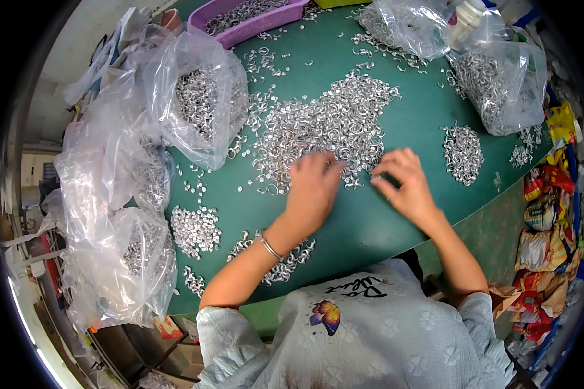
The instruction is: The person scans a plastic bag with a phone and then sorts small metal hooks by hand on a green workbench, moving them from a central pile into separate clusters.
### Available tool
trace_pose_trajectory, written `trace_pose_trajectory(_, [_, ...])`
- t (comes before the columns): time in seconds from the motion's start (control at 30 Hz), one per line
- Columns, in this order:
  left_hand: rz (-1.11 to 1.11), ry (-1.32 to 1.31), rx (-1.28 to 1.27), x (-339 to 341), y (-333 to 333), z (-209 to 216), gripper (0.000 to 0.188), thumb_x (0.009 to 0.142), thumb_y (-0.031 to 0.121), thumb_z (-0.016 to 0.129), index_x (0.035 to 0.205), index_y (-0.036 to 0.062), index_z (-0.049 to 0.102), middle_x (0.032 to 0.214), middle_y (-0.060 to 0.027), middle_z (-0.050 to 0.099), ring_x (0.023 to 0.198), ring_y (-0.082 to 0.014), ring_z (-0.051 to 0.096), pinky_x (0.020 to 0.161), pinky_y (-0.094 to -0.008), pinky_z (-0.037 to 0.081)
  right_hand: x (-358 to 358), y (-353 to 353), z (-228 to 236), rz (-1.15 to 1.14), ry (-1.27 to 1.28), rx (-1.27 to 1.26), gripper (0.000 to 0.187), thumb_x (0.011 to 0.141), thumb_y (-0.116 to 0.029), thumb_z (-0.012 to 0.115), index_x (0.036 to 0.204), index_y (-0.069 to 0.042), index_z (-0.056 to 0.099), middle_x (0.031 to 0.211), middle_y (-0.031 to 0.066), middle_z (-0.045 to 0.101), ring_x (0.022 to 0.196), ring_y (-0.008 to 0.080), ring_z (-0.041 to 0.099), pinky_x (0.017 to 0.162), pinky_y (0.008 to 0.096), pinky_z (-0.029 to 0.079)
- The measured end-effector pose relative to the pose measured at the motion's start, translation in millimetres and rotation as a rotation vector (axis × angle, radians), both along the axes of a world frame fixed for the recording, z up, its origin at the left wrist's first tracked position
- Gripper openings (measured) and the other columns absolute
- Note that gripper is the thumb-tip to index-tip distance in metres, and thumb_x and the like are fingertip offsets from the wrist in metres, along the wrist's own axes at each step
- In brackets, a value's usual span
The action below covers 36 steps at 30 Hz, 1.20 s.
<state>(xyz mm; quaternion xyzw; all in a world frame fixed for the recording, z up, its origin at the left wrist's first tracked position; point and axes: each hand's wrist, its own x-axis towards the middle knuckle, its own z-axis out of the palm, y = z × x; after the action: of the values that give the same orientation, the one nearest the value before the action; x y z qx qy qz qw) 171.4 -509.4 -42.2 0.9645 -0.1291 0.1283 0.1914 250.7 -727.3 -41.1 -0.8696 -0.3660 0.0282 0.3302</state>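
Observation:
A broad pile of small silvery metal pieces (331, 123), many shaped like rings or open hooks, lies on the green table (363, 227). My left hand (313, 188), with a bracelet (270, 247) on its wrist, is at the pile's near edge. Its fingers point down toward the pieces and are smeared by motion. Just right of the pile's near edge is my right hand (409, 188), fingers bent and thumb close to the index fingertip. Whatever may sit in that pinch is too small to make out.
Clear plastic bags of metal pieces stand at left (194, 97) and far right (499, 84). A purple tray (253, 26) sits at the back. Smaller heaps lie at right (462, 154), at left (196, 230) and beside my left forearm (292, 262). Colourful packages (542, 253) line the right side.

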Motion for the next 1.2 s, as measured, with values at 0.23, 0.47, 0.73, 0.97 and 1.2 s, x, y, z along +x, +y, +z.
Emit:
trace_pose_trajectory(0.23, [-0.027, 0.052, -0.159, -11.7, -16.0, -19.8, 0.028, 0.08, 0.01, 0.068, 0.107, 0.0042, 0.059, 0.1, -0.0083, 0.057, 0.092, -0.0257, 0.054, 0.079, -0.0387, 0.039, -30.1, 29.2, -1.9, -0.014, -0.329, 0.003, 0.017, 0.074, -0.012, 0.073, 0.087, -0.004, 0.063, 0.09, 0.0059, 0.056, 0.087, 0.0246, 0.053, 0.077, 0.0388, 0.038])
trace_pose_trajectory(0.47, [-0.052, 0.214, -0.077, -55.9, 1.5, 12.0, 0.025, 0.081, 0.004, 0.064, 0.105, 0.0019, 0.06, 0.103, -0.0108, 0.056, 0.094, -0.0276, 0.054, 0.08, -0.0369, 0.04, -73.8, 32.6, -2.2, 0.202, -0.159, -0.007, 0.02, 0.077, -0.011, 0.071, 0.093, -0.002, 0.063, 0.096, 0.0074, 0.057, 0.087, 0.0252, 0.053, 0.075, 0.0383, 0.041])
trace_pose_trajectory(0.73, [-0.031, 0.276, -0.159, -85.6, 14.9, 19.1, 0.032, 0.079, 0.005, 0.065, 0.109, 0.003, 0.057, 0.111, -0.0125, 0.053, 0.103, -0.0299, 0.051, 0.083, -0.0406, 0.04, -17.2, 56.2, 7.6, 0.08, -0.15, 0.153, 0.033, 0.079, -0.016, 0.07, 0.108, -0.003, 0.062, 0.122, 0.0111, 0.055, 0.119, 0.0313, 0.048, 0.098, 0.0442, 0.039])
trace_pose_trajectory(0.97, [-0.276, 0.329, -0.033, -86.0, 3.2, 5.5, 0.03, 0.081, 0.015, 0.067, 0.106, 0.0036, 0.057, 0.102, -0.0115, 0.054, 0.098, -0.0288, 0.051, 0.08, -0.0371, 0.041, 5.4, 60.3, -10.4, 0.27, -0.273, -0.076, 0.04, 0.08, -0.018, 0.07, 0.118, -0.01, 0.059, 0.127, 0.0102, 0.053, 0.125, 0.0315, 0.044, 0.105, 0.0497, 0.031])
trace_pose_trajectory(1.2, [0.428, 0.032, -0.146, -29.7, 56.4, 5.5, 0.052, 0.075, 0.017, 0.076, 0.12, 0.0036, 0.055, 0.129, -0.0154, 0.047, 0.119, -0.0353, 0.046, 0.099, -0.0461, 0.038, 8.9, 103.4, 9.8, 0.154, -0.212, 0.084, 0.056, 0.075, -0.023, 0.076, 0.126, -0.013, 0.055, 0.131, 0.0123, 0.048, 0.129, 0.0353, 0.039, 0.106, 0.0508, 0.03])
